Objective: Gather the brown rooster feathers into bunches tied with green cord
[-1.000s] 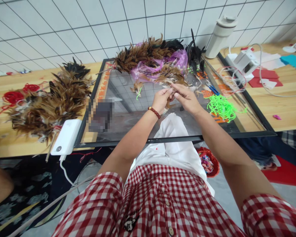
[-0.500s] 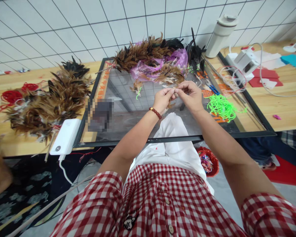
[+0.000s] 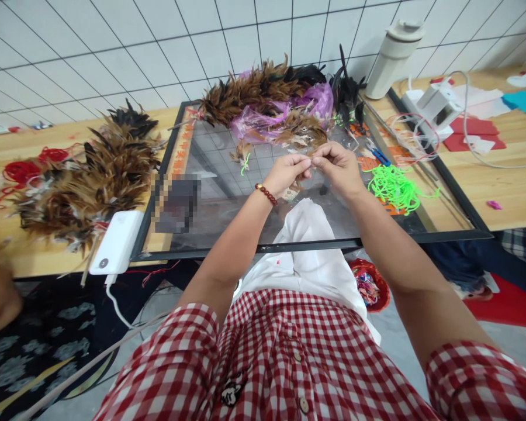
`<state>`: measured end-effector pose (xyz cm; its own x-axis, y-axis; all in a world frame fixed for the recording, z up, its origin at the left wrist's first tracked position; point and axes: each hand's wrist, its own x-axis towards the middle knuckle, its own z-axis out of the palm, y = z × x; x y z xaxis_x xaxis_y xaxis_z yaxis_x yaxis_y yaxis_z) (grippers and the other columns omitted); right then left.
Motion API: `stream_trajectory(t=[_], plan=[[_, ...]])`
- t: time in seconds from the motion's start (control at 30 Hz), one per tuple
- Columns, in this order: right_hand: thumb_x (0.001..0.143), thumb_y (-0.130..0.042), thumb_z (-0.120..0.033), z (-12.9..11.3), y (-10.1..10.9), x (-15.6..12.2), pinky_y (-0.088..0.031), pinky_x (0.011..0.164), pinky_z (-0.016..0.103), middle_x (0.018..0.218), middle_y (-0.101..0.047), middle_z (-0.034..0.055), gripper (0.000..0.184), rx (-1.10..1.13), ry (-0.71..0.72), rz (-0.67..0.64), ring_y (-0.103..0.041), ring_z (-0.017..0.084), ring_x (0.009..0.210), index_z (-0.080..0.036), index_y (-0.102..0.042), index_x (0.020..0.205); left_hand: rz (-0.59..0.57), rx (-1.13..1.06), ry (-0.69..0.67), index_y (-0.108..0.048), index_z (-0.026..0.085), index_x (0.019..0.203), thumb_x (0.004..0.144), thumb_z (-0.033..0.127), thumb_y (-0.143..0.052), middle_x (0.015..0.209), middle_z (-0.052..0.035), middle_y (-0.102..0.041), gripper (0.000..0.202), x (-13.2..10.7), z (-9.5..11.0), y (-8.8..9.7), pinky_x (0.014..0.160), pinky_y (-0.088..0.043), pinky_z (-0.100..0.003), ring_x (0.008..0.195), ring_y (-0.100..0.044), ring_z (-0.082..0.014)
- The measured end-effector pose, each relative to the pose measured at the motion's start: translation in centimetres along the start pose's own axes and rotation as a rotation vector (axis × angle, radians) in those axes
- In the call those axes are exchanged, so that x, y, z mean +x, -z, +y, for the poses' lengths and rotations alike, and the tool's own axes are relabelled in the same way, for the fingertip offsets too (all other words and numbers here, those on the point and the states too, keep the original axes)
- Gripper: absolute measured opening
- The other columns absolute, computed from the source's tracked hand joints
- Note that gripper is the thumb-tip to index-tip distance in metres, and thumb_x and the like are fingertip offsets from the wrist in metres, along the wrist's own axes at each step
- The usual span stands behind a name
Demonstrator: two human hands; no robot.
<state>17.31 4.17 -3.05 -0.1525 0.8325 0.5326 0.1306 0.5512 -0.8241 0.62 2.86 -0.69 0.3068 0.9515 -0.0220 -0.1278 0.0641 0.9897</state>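
Note:
My left hand [image 3: 290,173], a beaded bracelet at its wrist, is closed in a pinch over the glass board [image 3: 228,216]. Touching or almost touching its fingertips is my right hand [image 3: 339,169], thumb and forefinger also pressed together. Brown feather bits [image 3: 305,185] show just under my left fingers; the rest of what is pinched is too small to make out. Beyond the hands lies a pile of loose brown feathers [image 3: 304,131]. A small feather bunch tied with green cord [image 3: 242,155] rests to the left. Bright green cords [image 3: 394,188] lie in a heap right of my right hand.
A feather garland [image 3: 249,93] and purple plastic bag [image 3: 319,100] lie at the back; another garland [image 3: 109,169] is at left. Blue-handled snips [image 3: 380,155], a bottle [image 3: 394,58], power strip [image 3: 433,111] and power bank [image 3: 117,242] stand around. A person's arm [image 3: 0,298] shows at left.
My left hand and wrist have shifted slightly left, its wrist turning outward. My right hand has moved up a little. Both keep their fingertips pinched close together.

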Motion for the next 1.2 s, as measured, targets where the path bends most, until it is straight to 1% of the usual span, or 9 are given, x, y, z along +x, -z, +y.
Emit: stream_trajectory(t=[0.13, 0.23, 0.33, 0.43, 0.5, 0.7, 0.87, 1.07, 1.2], plan=[[0.081, -0.070, -0.076, 0.1, -0.3, 0.2, -0.053, 0.088, 0.040, 0.082, -0.063, 0.0020, 0.051, -0.039, 0.018, 0.104, -0.061, 0.019, 0.085, -0.025, -0.066, 0.077, -0.011, 0.202, -0.146, -0.071, 0.017, 0.068, 0.076, 0.038, -0.087, 0.061, -0.0006, -0.067, 0.027, 0.2, 0.7, 1.3, 0.060, -0.047, -0.020, 0.059, -0.059, -0.0092], [0.088, -0.065, -0.070, 1.2, -0.2, 0.3, -0.053, 0.081, 0.038, 0.080, -0.063, 0.0020, 0.044, -0.062, -0.041, 0.189, -0.060, 0.019, 0.081, -0.026, -0.067, 0.084, 0.215, 0.094, -0.343, -0.071, 0.019, 0.068, 0.083, 0.030, -0.080, 0.076, -0.0017, -0.074, 0.021, 0.8, 1.1, 2.2, 0.078, -0.054, -0.021, 0.085, -0.070, -0.0127], [0.089, -0.069, -0.049, 2.1, 0.4, 0.2, -0.053, 0.083, 0.041, 0.086, -0.067, 0.0046, 0.025, -0.265, -0.021, 0.136, -0.061, 0.022, 0.084, -0.025, -0.070, 0.083, 0.466, -0.142, -0.448, -0.069, 0.018, 0.072, 0.093, 0.015, -0.066, 0.095, -0.0013, -0.077, 0.022, 1.5, 1.9, 3.6, 0.088, -0.055, -0.019, 0.100, -0.071, -0.0091], [0.086, -0.067, -0.029, 2.3, 0.1, -0.1, -0.052, 0.089, 0.045, 0.093, -0.070, 0.0075, 0.009, -0.475, 0.007, 0.006, -0.064, 0.026, 0.091, -0.024, -0.072, 0.081, 0.722, -0.289, -0.315, -0.068, 0.020, 0.081, 0.100, 0.020, -0.057, 0.085, 0.0009, -0.073, 0.022, 2.0, 2.4, 4.8, 0.058, -0.046, -0.013, 0.064, -0.060, -0.0025], [0.084, -0.068, -0.026, 2.1, -1.2, -0.2, -0.052, 0.090, 0.046, 0.092, -0.071, 0.0079, 0.007, -0.543, -0.032, -0.066, -0.064, 0.027, 0.091, -0.023, -0.073, 0.083, 0.800, -0.292, -0.214, -0.068, 0.022, 0.085, 0.101, 0.028, -0.058, 0.076, 0.0023, -0.071, 0.020, 2.1, 2.2, 5.0, 0.045, -0.035, -0.015, 0.050, -0.046, -0.0019], [0.081, -0.071, -0.023, 2.0, -5.0, -0.3, -0.049, 0.096, 0.054, 0.100, -0.069, 0.0132, 0.004, -0.753, -0.122, -0.156, -0.061, 0.033, 0.103, -0.021, -0.068, 0.080, 0.631, -0.196, -0.137, -0.069, 0.020, 0.073, 0.088, 0.030, -0.076, 0.063, 0.0035, -0.067, 0.020, 2.3, 0.4, 3.4, 0.055, -0.040, -0.016, 0.060, -0.057, -0.0055], [0.090, -0.055, -0.015, 2.2, -3.0, -0.6, -0.050, 0.091, 0.047, 0.103, -0.070, 0.0140, 0.011, -0.712, -0.060, -0.173, -0.062, 0.030, 0.100, -0.021, -0.064, 0.089, 0.480, -0.091, -0.088, -0.068, 0.017, 0.063, 0.086, 0.016, -0.075, 0.063, 0.0015, -0.069, 0.024, 2.0, -0.3, 2.4, 0.059, -0.043, -0.017, 0.060, -0.060, -0.0056], [0.091, -0.055, -0.023, 1.9, -1.2, -0.5, -0.052, 0.087, 0.041, 0.093, -0.071, 0.0083, 0.012, -0.522, 0.184, -0.061, -0.066, 0.025, 0.094, -0.023, -0.066, 0.087, 0.247, 0.015, 0.117, -0.066, 0.014, 0.066, 0.089, 0.013, -0.070, 0.057, 0.0014, -0.065, 0.023, 0.9, -0.2, 1.1, 0.052, -0.043, -0.017, 0.051, -0.060, -0.0059], [0.092, -0.061, -0.036, 2.1, -1.5, -0.3, -0.055, 0.083, 0.038, 0.090, -0.071, 0.0049, 0.014, -0.328, 0.155, 0.029, -0.067, 0.021, 0.086, -0.023, -0.066, 0.094, 0.227, -0.022, 0.192, -0.066, 0.013, 0.070, 0.092, 0.011, -0.064, 0.056, 0.0022, -0.065, 0.022, 0.5, -0.2, 0.3, 0.053, -0.045, -0.017, 0.050, -0.061, -0.0057]])
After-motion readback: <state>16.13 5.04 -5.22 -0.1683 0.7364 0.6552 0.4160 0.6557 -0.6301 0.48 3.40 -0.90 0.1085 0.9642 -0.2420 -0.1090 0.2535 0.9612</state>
